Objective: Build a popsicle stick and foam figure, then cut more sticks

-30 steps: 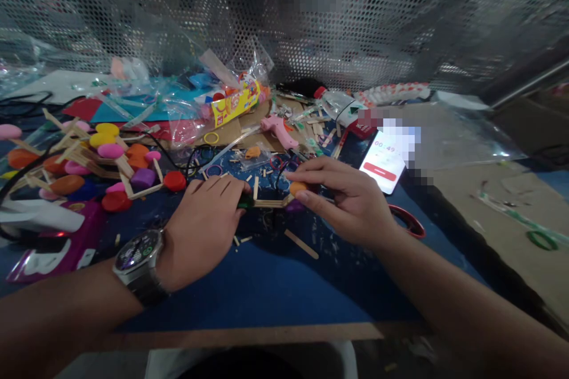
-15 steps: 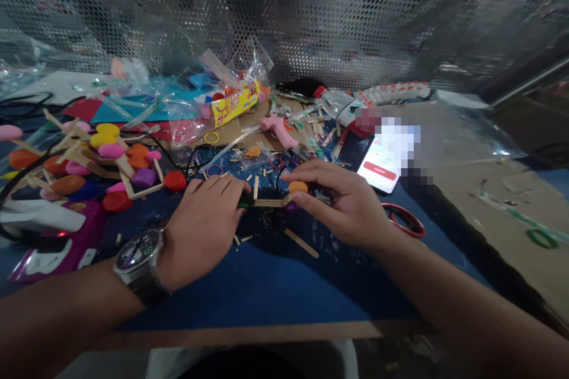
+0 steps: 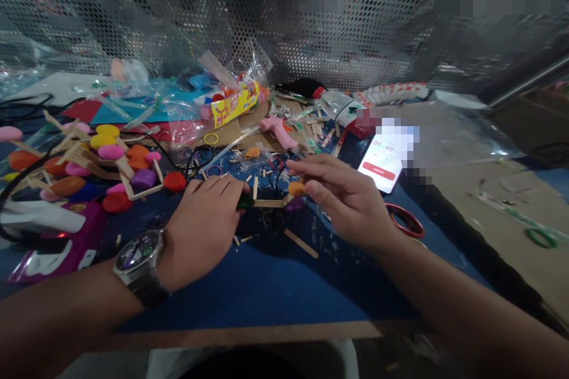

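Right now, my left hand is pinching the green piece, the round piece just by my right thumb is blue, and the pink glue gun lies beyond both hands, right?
Not quite: the head view shows that the round piece by your right hand's thumb is orange, not blue. Your left hand is pinching the green piece, and the pink glue gun lies beyond both hands.

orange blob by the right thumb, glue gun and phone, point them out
orange blob (image 3: 296, 188): head view, its near side
glue gun (image 3: 281, 130): head view, pink body
phone (image 3: 382, 159): head view, lit screen
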The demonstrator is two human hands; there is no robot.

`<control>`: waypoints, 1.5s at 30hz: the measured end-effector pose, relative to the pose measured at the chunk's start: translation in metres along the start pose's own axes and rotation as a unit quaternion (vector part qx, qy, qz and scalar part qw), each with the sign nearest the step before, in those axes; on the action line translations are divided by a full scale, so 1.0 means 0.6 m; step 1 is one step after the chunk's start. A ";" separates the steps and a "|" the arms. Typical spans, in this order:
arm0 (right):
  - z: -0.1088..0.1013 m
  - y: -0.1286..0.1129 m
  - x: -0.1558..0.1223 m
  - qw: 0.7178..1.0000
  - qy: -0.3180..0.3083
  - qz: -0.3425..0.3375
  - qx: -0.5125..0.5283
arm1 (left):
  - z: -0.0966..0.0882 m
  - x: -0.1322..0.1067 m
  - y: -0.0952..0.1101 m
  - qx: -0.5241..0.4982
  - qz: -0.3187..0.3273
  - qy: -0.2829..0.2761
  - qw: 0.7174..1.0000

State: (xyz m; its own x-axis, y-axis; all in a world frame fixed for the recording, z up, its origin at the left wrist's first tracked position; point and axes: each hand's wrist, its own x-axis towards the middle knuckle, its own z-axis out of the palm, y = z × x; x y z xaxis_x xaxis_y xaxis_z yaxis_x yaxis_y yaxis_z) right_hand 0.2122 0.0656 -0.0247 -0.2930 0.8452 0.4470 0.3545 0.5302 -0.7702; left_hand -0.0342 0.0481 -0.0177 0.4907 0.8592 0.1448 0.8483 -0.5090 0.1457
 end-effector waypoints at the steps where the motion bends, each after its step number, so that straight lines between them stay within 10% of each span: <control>1: 0.001 0.000 0.000 1.000 0.006 0.021 0.018 | 0.000 0.000 0.000 0.001 0.000 -0.001 1.000; 16: 0.016 0.002 0.010 0.957 0.007 0.195 0.213 | -0.002 0.001 0.000 0.001 0.000 -0.003 1.000; 45: 0.017 0.002 0.011 0.957 -0.007 0.212 0.196 | -0.002 0.000 -0.001 0.000 0.001 -0.013 1.000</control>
State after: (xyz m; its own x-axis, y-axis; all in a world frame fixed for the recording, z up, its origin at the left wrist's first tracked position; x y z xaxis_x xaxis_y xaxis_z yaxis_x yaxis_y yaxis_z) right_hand 0.2016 0.0713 -0.0270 -0.2086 0.9766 0.0524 0.0843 0.0713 -0.9939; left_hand -0.0351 0.0482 -0.0165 0.4982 0.8587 0.1200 0.8467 -0.5116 0.1462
